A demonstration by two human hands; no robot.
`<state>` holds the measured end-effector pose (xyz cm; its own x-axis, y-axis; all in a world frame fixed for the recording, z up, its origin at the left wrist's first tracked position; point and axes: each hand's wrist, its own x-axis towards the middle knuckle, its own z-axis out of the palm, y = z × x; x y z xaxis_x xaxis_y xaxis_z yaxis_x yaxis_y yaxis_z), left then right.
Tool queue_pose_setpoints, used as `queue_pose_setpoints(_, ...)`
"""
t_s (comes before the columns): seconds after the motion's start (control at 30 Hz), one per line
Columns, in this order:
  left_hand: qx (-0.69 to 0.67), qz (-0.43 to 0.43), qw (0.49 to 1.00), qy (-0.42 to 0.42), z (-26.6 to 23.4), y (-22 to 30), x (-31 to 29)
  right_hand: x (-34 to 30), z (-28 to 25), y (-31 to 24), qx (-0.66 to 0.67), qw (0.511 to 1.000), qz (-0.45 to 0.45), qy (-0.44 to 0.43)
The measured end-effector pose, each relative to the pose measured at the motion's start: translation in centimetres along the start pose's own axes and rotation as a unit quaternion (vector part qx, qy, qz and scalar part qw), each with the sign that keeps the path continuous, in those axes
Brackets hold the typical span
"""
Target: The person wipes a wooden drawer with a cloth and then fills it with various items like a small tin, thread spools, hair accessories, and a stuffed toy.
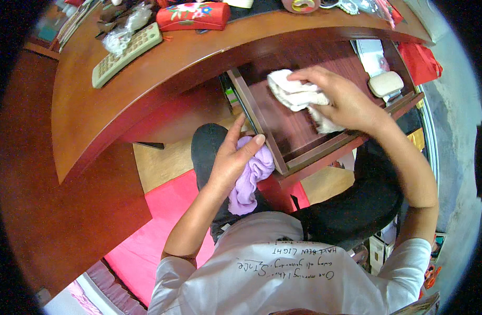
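Note:
A dark wooden drawer point(298, 137) is pulled out from under the desk. Inside it, my right hand point(343, 100) grips a bunched white cloth point(285, 90) against the drawer's bottom. Outside the drawer's left wall, my left hand point(237, 152) is closed around a crumpled purple cloth point(247, 184), which hangs down over my leg. The left fingertips lie close to that wall. In the drawer's right part sits a pale rounded case point(386, 84), with white papers point(370, 54) behind it.
The brown desk top point(146, 100) curves above the drawer. On it are a beige remote-like device with many keys point(126, 56), a red flowered case point(194, 17) and clear plastic wrap point(131, 31). A red bag point(420, 62) hangs right of the drawer. A pink mat point(162, 210) lies below.

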<state>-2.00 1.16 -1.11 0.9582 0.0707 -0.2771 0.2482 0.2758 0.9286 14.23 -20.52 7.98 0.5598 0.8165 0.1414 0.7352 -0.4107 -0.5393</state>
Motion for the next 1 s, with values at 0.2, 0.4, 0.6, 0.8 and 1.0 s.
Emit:
queue_pose_setpoints(0.2, -0.018, -0.024, 0.997, -0.066, 0.3, 0.0, -0.1, 4.4, 2.9, -1.6, 0.053, 0.995, -0.088, -0.009)
queue_pose_setpoints(0.4, -0.159, -0.108, 0.980, -0.046, 1.0, 0.5, 0.2, 1.8, 1.8, -3.1, 0.056, 0.991, -0.084, -0.083)
queue_pose_setpoints(0.6, -0.068, -0.048, 0.996, -0.013, 0.5, -2.0, 0.4, 0.1, 0.7, -3.9, 0.008, 0.986, -0.101, -0.134)
queue_pose_setpoints(0.8, 0.014, 0.002, 0.997, -0.070, 2.1, 0.5, -0.4, 5.8, 3.8, -0.2, -0.133, 0.989, -0.069, 0.022)
queue_pose_setpoints(1.0, 0.013, -0.052, 0.997, -0.062, 2.0, 1.2, -0.5, 4.3, 4.7, -0.8, -0.058, 0.993, -0.100, 0.028)
